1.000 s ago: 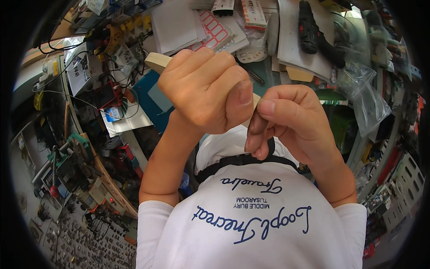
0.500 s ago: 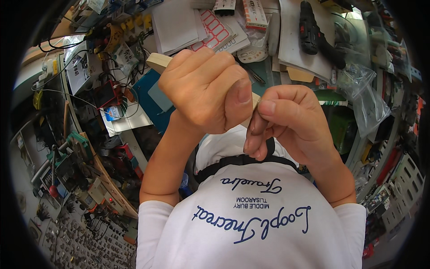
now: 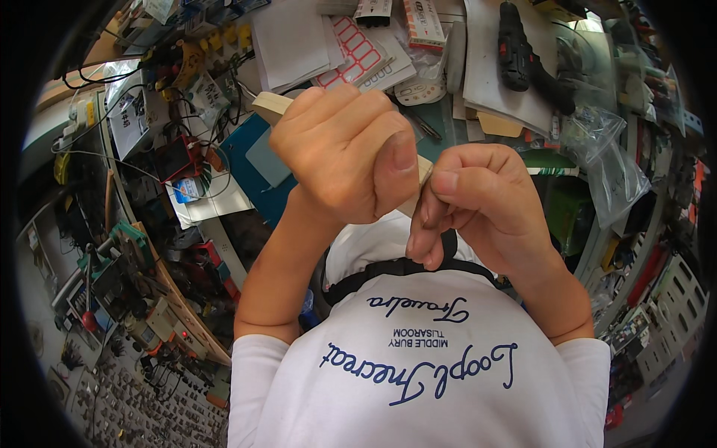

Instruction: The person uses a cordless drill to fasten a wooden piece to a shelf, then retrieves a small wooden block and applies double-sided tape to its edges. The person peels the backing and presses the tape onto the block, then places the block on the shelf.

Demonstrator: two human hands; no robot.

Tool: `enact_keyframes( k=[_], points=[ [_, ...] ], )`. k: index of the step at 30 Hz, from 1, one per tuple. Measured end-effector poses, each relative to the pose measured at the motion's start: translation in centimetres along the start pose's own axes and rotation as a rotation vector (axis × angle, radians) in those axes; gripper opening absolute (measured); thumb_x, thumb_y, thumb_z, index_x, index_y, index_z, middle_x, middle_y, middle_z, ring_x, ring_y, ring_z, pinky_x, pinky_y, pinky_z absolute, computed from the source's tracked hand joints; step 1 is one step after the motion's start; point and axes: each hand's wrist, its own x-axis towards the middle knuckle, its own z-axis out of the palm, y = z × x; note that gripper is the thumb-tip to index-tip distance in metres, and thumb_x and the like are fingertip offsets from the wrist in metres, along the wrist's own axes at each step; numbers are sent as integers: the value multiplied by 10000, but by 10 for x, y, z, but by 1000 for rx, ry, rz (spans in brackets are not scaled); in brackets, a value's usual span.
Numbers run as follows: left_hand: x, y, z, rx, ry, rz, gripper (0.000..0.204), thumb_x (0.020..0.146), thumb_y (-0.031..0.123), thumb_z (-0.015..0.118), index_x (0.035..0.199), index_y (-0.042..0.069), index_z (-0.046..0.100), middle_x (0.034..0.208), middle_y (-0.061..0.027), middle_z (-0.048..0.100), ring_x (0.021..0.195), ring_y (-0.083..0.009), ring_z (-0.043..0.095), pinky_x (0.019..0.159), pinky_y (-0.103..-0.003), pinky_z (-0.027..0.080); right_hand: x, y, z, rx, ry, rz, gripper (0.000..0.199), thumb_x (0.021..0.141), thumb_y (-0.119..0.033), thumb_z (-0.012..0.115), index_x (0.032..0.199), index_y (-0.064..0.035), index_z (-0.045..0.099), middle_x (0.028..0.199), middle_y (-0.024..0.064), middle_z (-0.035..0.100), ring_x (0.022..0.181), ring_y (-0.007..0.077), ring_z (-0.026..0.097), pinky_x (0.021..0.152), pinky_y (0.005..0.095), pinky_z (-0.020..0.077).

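My left hand [image 3: 340, 157] is wrapped in a fist round a cream-coloured bar, its kind not clear. One end of the bar [image 3: 270, 104] sticks out past the fingers at the upper left, and a pale part of its other end shows beside the thumb. Close against that end, my right hand [image 3: 485, 194] is closed in a pinch, thumb tip on the bent forefinger. Whatever lies in this pinch is hidden or too small to name. Dark smudges mark the right fingertips. Both hands are raised in front of my white shirt.
Behind the hands, a bench holds papers [image 3: 291, 45], a red-bordered label sheet [image 3: 349, 52] and a black power drill [image 3: 515, 52]. A teal folder [image 3: 250, 160] lies left of my left hand, a clear plastic bag [image 3: 609, 160] at the right. Tools and cables crowd the left side.
My left hand and the bar have shifted very slightly, the protruding end a little to the right. My right hand keeps nearly the same place and pinch.
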Motion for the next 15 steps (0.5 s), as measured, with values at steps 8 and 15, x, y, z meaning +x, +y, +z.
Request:
enact_keyframes(
  k=[8, 15],
  points=[
    [2, 1, -1, -7, 4, 1, 176, 721, 123, 511, 554, 85, 469, 523, -14, 450, 409, -172, 362, 412, -295, 213, -1, -3, 4, -20, 22, 3, 277, 880, -154, 487, 687, 33, 552, 625, 184, 613, 509, 234, 619, 428, 289, 499],
    [-2, 1, 3, -29, 24, -9, 185, 723, 116, 504, 545, 87, 465, 519, -14, 443, 407, -171, 351, 414, -295, 207, -1, 3, -1, 16, 0, -4, 270, 869, -143, 480, 682, 38, 551, 619, 195, 612, 498, 238, 616, 427, 297, 500]
  ],
)
